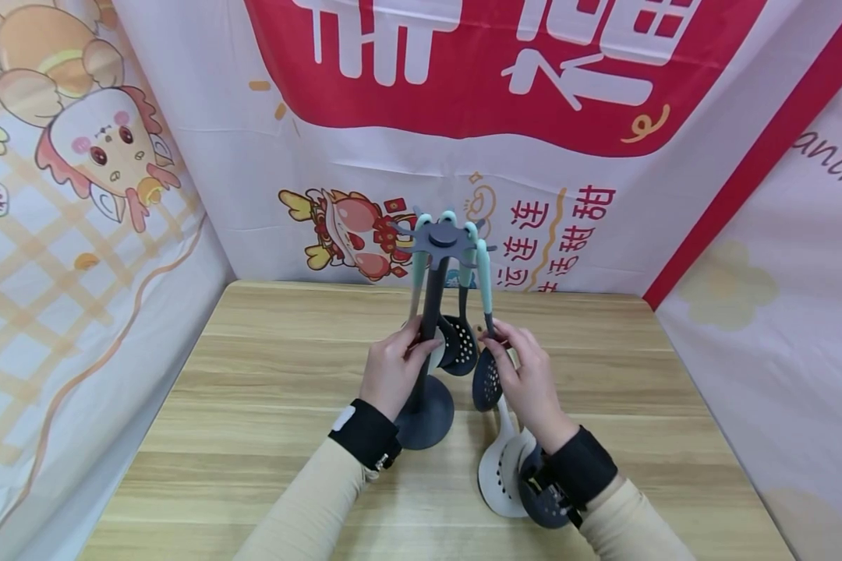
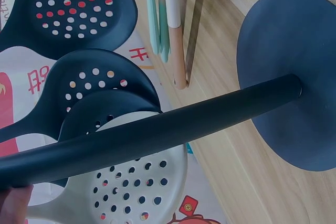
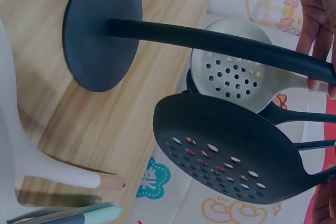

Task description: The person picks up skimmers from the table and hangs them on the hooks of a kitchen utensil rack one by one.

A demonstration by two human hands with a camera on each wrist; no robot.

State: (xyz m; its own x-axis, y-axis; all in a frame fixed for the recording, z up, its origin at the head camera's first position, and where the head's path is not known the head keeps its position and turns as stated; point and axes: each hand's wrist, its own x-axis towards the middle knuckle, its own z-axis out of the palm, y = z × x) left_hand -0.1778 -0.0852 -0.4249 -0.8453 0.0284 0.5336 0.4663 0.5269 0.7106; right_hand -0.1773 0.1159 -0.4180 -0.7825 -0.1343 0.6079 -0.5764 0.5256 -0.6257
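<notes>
A dark utensil stand (image 1: 431, 304) stands upright on the table, with a round base and a hooked top. Its post is gripped by my left hand (image 1: 393, 370). My right hand (image 1: 529, 382) pinches a dark skimmer (image 1: 486, 382) low on its handle, just above the perforated head. The mint upper end of that handle is at the stand's hooks; whether it hangs there, I cannot tell. Behind the post hang another dark skimmer (image 1: 465, 351) and a pale skimmer (image 2: 134, 187), overlapping. In the right wrist view, the held skimmer's head (image 3: 226, 150) covers part of the others.
Near my right wrist, a white perforated utensil (image 1: 493, 479) and a dark one (image 1: 543, 499) lie on the wooden table (image 1: 267, 436), partly under my forearm. Printed cloth (image 1: 203, 156) walls the table's back and sides.
</notes>
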